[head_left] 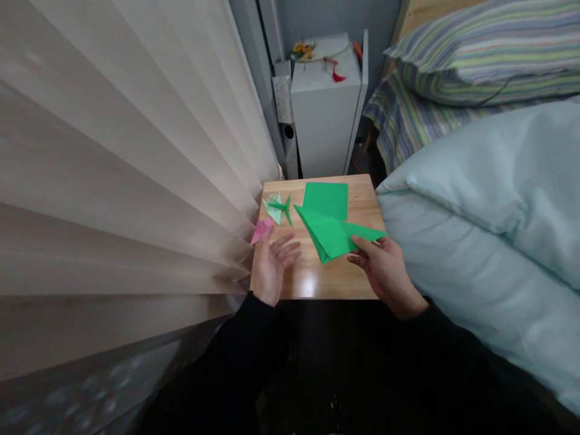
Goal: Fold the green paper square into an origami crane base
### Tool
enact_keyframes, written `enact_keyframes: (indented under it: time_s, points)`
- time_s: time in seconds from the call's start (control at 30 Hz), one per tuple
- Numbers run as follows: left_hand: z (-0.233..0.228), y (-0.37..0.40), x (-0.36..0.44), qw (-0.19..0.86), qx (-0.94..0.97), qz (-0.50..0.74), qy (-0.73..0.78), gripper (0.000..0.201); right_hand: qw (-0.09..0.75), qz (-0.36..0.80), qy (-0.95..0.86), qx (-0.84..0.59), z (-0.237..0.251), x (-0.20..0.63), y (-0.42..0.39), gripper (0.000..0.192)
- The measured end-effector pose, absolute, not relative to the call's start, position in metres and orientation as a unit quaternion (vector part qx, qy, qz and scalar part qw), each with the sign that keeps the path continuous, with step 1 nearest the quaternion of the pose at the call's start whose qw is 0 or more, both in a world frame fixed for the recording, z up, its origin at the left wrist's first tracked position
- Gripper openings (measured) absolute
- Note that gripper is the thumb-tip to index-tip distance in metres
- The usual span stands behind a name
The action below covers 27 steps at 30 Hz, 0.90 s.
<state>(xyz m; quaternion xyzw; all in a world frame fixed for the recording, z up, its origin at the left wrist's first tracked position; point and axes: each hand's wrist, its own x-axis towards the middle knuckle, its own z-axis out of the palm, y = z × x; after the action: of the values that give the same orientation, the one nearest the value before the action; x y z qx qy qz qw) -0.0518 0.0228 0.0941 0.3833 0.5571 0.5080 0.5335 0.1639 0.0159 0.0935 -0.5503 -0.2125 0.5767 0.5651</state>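
Folded green paper sheet (333, 234): centre of frame, on small light wooden surface (317, 281); right corner pinched between thumb and fingers of right hand (385, 272). Left hand (270, 266): lower left of surface, palm up, fingers spread and loose, holding nothing. Flat green paper square (326, 199): just above folded sheet. Small pale green origami figure (277, 208): left of square. Pink paper piece (261, 231): left edge, just above left hand.

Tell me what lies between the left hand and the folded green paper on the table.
In the head view, only bare wooden table lies between the left hand and the folded green paper.
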Motion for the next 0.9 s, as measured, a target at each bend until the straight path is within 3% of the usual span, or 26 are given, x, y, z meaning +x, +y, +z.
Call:
enact_keyframes:
  time_s: [0.1, 0.17, 0.3, 0.53, 0.63, 0.7, 0.77, 0.9]
  points:
    - [0.094, 0.019, -0.052, 0.249, 0.614, 0.464, 0.588, 0.075, 0.556, 0.565, -0.220, -0.568, 0.084, 0.160, 0.019, 0.039]
    - [0.092, 0.015, -0.051, 0.162, 0.769, 0.323, 0.527, 0.080, 0.537, 0.581, -0.221, -0.571, 0.076, 0.155, 0.020, 0.038]
    - [0.068, 0.013, -0.050, 0.182, 0.864, 0.081, 0.463, 0.074, 0.485, 0.622, -0.210, -0.577, 0.056, 0.142, 0.020, 0.032]
    - [0.035, 0.023, -0.046, 0.184, 0.864, 0.002, 0.468, 0.063, 0.438, 0.593, -0.267, -0.620, 0.022, 0.137, 0.023, 0.028]
    - [0.043, 0.021, -0.045, 0.157, 0.853, 0.004, 0.497, 0.062, 0.448, 0.510, -0.308, -0.666, 0.021, 0.157, 0.028, 0.057]
    - [0.050, 0.018, -0.044, 0.133, 0.844, 0.004, 0.520, 0.055, 0.454, 0.335, -0.445, -0.696, 0.024, 0.172, 0.031, 0.079]
    - [0.053, 0.016, -0.042, 0.114, 0.838, -0.001, 0.534, 0.050, 0.351, 0.208, -0.635, -0.656, 0.027, 0.181, 0.033, 0.070]
    - [0.057, 0.012, -0.036, 0.092, 0.832, -0.011, 0.547, 0.042, 0.195, 0.174, -0.827, -0.498, 0.026, 0.179, 0.033, 0.041]
